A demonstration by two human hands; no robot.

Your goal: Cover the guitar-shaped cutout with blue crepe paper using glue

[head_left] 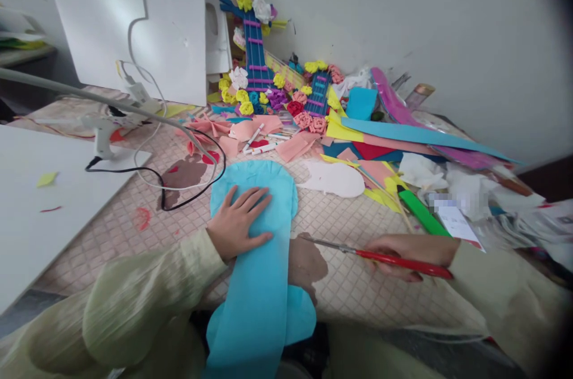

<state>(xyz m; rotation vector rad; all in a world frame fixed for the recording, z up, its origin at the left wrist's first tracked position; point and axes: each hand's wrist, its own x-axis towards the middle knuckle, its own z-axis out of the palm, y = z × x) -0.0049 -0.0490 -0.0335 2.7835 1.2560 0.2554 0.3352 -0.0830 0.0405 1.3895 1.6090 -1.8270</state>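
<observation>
So my left hand (239, 221) is flat on the blue paper strip (259, 307), fingers fanned out. The strip lies over a rounded blue piece (302, 314) on the table (353, 221) right in front of me, near end past the edge. If I press unevenly, the top layer could skate off the lower one, or that loose end could drag it all toward me. My right hand (398, 247) is curled around red scissors (403, 261), tips just beside the paper, so a careless swing might nick it. The black cable (163, 195) could snag my sleeve (143, 283). Can't tell how my right fingers sit in the handles or what the brown patch (308, 265) is. The strip's bottom is cut off.
</observation>
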